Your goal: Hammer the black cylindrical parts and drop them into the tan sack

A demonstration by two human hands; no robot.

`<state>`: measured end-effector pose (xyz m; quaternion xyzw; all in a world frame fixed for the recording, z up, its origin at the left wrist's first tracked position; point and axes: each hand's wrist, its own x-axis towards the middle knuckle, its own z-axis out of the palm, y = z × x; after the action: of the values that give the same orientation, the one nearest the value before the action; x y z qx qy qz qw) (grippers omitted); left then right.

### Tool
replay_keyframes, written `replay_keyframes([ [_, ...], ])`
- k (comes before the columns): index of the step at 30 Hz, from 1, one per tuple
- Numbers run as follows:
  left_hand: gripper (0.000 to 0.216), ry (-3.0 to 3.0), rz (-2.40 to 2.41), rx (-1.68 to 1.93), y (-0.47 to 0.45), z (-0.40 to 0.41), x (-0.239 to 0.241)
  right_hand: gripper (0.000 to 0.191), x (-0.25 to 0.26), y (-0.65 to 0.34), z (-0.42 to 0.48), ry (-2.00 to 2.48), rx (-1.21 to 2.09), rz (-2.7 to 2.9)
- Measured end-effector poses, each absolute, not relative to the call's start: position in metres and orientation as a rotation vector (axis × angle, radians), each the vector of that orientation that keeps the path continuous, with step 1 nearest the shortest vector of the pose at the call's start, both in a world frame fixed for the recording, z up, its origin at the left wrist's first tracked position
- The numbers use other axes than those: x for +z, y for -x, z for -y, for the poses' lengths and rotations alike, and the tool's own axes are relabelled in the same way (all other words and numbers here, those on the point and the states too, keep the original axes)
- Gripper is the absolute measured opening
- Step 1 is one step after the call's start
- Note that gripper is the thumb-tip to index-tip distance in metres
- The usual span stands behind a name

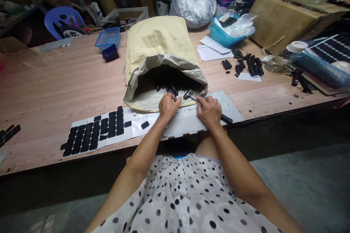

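Observation:
My right hand [209,111] is closed around a small hammer [193,97]; its metal head points left at the sack's mouth, and the black handle end sticks out beyond my palm. My left hand [168,106] pinches a small dark part [174,97], mostly hidden by the fingers, at the lower lip of the sack. The pale yellow woven sack [161,40] lies on its side with its mouth towards me. Several black parts [172,89] lie inside it. Both hands are above a light grey board [186,122] at the table's front edge.
A sheet of black rounded pads [93,133] lies left on the wooden table [54,83]. Black parts [254,66] are heaped at right, near a blue basket [224,34] and a cardboard box [287,18]. Another blue basket [108,39] stands behind left.

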<state>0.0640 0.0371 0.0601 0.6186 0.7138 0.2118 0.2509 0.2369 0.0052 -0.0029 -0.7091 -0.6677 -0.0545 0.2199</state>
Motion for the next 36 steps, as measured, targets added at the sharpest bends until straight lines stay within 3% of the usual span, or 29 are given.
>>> replay_keyframes([
  [6, 0.016, -1.656, -2.108, 0.405, -0.062, -0.064, 0.053, 0.033, -0.007, -0.236, -0.006, 1.942, -0.163, 1.845],
  [11, 0.004, -1.774, -1.904, 0.614, -0.026, -0.042, 0.050, 0.033, -0.008, -0.235, -0.007, 1.945, -0.167, 1.830],
  [16, 0.006, -2.042, -1.516, 0.668, 0.003, -0.008, 0.033, 0.033, -0.005, -0.235, -0.005, 1.966, -0.160, 1.834],
  [22, 0.020, -2.102, -1.504, 0.706, -0.005, 0.004, 0.017, 0.031, -0.003, -0.238, -0.008, 1.974, -0.127, 1.837],
  [25, 0.016, -2.059, -1.506, 0.716, -0.016, -0.001, 0.015, 0.030, -0.001, -0.241, -0.011, 1.974, -0.096, 1.857],
  [36, 0.014, -1.854, -1.524, 0.703, -0.021, -0.006, 0.017, 0.037, 0.011, -0.220, 0.049, 1.533, 0.287, 1.859],
])
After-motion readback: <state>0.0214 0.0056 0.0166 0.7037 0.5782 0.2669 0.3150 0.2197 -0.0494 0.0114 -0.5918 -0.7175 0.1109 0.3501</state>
